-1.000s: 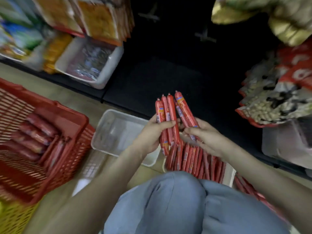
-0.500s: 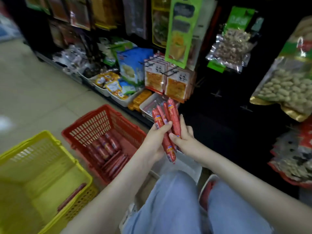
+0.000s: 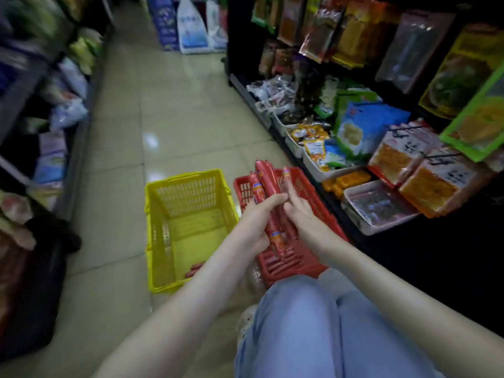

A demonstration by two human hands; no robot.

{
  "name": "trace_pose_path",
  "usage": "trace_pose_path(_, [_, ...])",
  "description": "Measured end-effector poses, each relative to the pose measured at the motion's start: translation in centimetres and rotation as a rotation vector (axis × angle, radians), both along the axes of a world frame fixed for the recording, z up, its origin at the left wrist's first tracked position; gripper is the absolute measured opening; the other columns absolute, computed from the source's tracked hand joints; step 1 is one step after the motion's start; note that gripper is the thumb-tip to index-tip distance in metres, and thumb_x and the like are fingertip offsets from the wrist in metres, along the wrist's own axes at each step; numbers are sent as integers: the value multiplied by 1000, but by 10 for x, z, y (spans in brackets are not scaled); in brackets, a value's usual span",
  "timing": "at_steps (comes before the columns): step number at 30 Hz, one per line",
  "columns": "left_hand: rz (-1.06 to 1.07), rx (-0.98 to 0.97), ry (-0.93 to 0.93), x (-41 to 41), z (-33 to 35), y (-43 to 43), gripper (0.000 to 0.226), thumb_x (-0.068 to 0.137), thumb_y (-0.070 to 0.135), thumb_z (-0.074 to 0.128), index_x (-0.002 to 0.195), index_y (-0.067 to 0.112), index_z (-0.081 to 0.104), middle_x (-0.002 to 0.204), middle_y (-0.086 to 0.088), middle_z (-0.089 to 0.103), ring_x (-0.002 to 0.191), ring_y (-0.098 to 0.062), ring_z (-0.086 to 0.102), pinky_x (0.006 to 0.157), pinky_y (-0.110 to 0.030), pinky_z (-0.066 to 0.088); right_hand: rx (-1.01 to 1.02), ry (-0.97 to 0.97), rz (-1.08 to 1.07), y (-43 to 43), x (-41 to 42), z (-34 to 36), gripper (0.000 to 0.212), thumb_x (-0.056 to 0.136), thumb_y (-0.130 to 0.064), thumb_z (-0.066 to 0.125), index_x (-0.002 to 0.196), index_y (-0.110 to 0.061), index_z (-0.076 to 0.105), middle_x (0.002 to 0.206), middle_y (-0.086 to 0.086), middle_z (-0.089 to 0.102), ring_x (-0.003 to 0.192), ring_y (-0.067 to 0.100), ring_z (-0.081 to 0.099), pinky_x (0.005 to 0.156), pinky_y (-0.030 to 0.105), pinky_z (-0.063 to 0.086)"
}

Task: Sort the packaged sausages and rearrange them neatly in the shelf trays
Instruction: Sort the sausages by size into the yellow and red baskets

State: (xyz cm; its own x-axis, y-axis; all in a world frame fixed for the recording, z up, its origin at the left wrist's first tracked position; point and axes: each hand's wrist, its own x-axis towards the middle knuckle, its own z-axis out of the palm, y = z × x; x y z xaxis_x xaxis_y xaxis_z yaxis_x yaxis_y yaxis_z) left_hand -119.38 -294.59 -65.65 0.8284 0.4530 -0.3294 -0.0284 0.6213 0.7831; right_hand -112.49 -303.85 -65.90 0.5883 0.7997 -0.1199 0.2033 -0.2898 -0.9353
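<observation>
Yellow basket: is standing on the floor, just left of the red basket.
Sausage bundle: is being held upright above the red basket.
Left hand: is grasping the bundle, fingers curled round it.
Right hand: is pressing straight fingers against the bundle's right side.

head view, looking down the aisle

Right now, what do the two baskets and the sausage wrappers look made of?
The yellow basket and red basket: moulded plastic, semi-gloss, judging by slotted lattice walls and uniform colour. The sausages: glossy red film, probably plastic, showing highlights along their length and printed labels.
</observation>
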Motion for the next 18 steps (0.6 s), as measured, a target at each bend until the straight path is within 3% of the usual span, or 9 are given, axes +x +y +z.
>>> trace_pose_path(2, [56, -48, 30, 0, -13, 11, 23, 88, 8, 57, 111, 8, 63, 82, -12, 67, 65, -22, 66, 61, -33, 56, 55, 60, -25, 12, 4, -20, 53, 104, -28, 35, 149, -40, 11, 153, -3, 25, 143, 12, 22, 115, 40, 29])
trace_pose_path(3, [77, -63, 45, 3, -20, 17, 24, 88, 6, 56, 111, 7, 63, 83, -13, 67, 66, -22, 67, 64, -32, 58, 76, 106, -56, 19, 7, -30, 54, 103, -23, 37, 150, -38, 14, 153, -4, 28, 142, 13, 26, 117, 42, 26])
trace_pose_path(7, [128, -117, 84, 19, -49, 37, 21, 88, 4, 51, 104, 3, 64, 82, -13, 69, 65, -20, 68, 66, -31, 58, 83, 193, -73, 48, 27, -60, 57, 97, -4, 46, 147, -27, 34, 140, -3, 51, 127, 13, 50, 110, 41, 39])
trace_pose_path(10, [139, -187, 111, 40, -73, 54, 24, 90, 7, 45, 91, 1, 68, 77, -13, 71, 64, -19, 69, 67, -30, 58, 56, 257, -128, 68, 47, -87, 44, 95, -3, 51, 137, -15, 42, 127, 10, 58, 117, 22, 57, 104, 45, 44])
trace_pose_path(12, [139, -227, 126, 53, -92, 64, 32, 90, 9, 44, 76, 4, 73, 72, -11, 71, 60, -17, 68, 65, -27, 57, 30, 340, -122, 76, 58, -108, 34, 96, -9, 52, 129, -16, 47, 120, 13, 62, 112, 26, 60, 100, 47, 46])
trace_pose_path(14, [139, -244, 139, 63, -112, 72, 34, 89, 10, 46, 72, 8, 75, 72, -9, 70, 58, -16, 67, 63, -26, 57, 35, 520, -68, 81, 69, -128, 29, 98, -11, 50, 127, -12, 50, 114, 14, 65, 105, 25, 63, 96, 42, 51])
trace_pose_path(18, [16, -221, 178, 71, -144, 85, 31, 83, 14, 47, 75, 6, 75, 71, -10, 71, 58, -17, 68, 60, -31, 57, 90, 777, 65, 81, 94, -168, 26, 90, -14, 54, 114, -5, 57, 86, 3, 70, 74, 11, 65, 66, 22, 55])
